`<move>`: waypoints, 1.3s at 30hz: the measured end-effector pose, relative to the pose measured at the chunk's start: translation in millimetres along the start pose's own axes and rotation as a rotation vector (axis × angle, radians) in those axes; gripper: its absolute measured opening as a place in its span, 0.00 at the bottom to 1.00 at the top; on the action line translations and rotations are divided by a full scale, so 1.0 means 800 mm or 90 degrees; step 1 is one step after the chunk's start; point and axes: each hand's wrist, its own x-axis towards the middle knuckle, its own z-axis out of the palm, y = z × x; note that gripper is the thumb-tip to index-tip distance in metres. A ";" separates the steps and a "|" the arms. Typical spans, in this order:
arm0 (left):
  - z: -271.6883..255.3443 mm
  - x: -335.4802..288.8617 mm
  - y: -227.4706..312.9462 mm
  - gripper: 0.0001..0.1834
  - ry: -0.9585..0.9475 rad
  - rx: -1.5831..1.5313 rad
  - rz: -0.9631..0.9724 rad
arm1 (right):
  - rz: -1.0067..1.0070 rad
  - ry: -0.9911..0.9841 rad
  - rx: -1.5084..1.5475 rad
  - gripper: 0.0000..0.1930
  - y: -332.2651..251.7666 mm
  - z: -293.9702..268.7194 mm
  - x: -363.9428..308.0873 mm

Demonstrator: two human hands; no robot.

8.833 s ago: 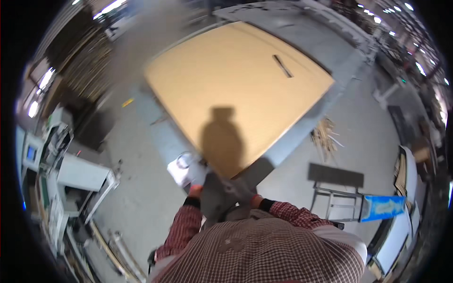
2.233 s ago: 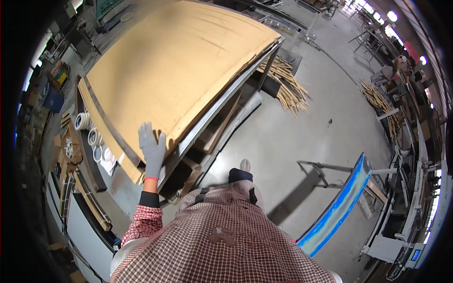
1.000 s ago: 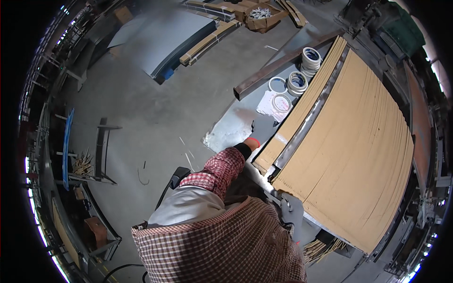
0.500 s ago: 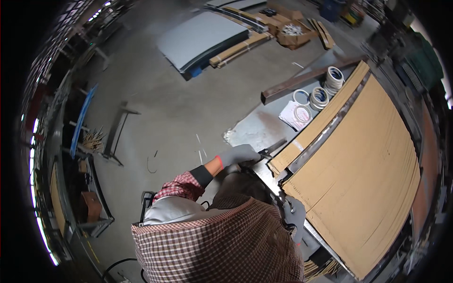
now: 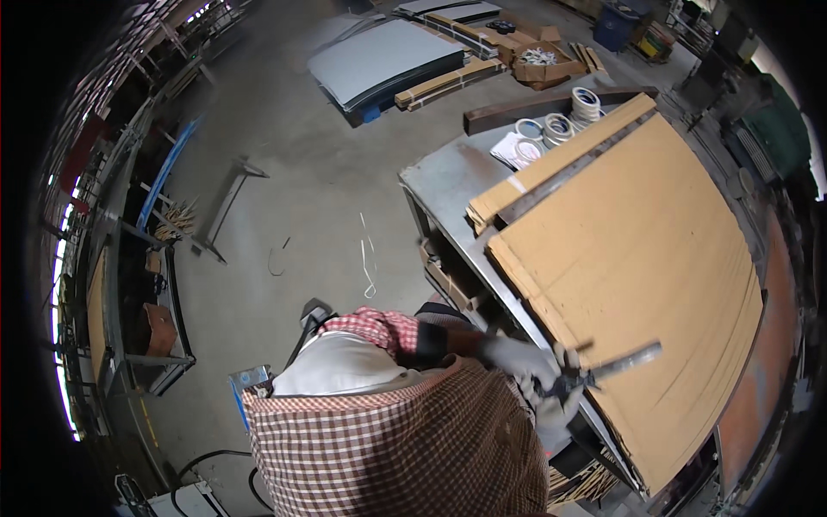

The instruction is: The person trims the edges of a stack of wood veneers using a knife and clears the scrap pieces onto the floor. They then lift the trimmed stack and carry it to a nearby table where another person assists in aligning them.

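Both my hands wear grey gloves and meet at the near edge of a stack of tan cardboard sheets (image 5: 637, 258). My left hand (image 5: 517, 358), smeared by motion, closes at the dark grip of a tool with a long flat metal blade (image 5: 629, 360). The blade points right, over the cardboard. Just below and touching, my right hand (image 5: 551, 412) is curled closed beside the same grip. What lies inside its fingers is hidden. A short dark piece (image 5: 586, 345) sticks out above the grip; I cannot tell what it belongs to.
The stack lies on a metal table (image 5: 439, 172) beside narrow cardboard strips (image 5: 560, 164). Tape rolls (image 5: 558, 127) and a brown metal beam (image 5: 551, 108) sit at its far end. Grey sheets (image 5: 388, 60) are piled on the floor beyond. A shelf rack (image 5: 129, 345) stands left.
My left hand has moved from the table's left corner rightward and nearer, with the bladed tool, to join my right hand. The view has shifted, showing more of the table's front side.
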 end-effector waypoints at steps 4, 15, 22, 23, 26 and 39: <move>0.091 0.095 -0.063 0.08 -0.239 0.149 0.158 | -0.193 -0.093 0.234 0.25 0.006 -0.127 -0.069; 0.216 0.230 -0.113 0.10 -0.437 0.286 0.195 | -0.349 0.649 -0.089 0.24 -0.077 -0.164 -0.288; 0.349 0.433 -0.104 0.18 -0.380 0.702 0.389 | -0.275 0.611 0.182 0.15 -0.009 -0.151 -0.387; 0.379 0.455 -0.063 0.22 -0.375 0.733 0.362 | -0.285 0.633 0.195 0.15 -0.012 -0.152 -0.397; 0.381 0.564 -0.036 0.28 -0.215 0.767 0.449 | -0.332 0.597 0.218 0.22 -0.042 -0.181 -0.413; 0.315 0.781 -0.095 0.34 0.135 1.100 0.329 | -0.327 0.468 0.315 0.31 -0.208 -0.451 -0.502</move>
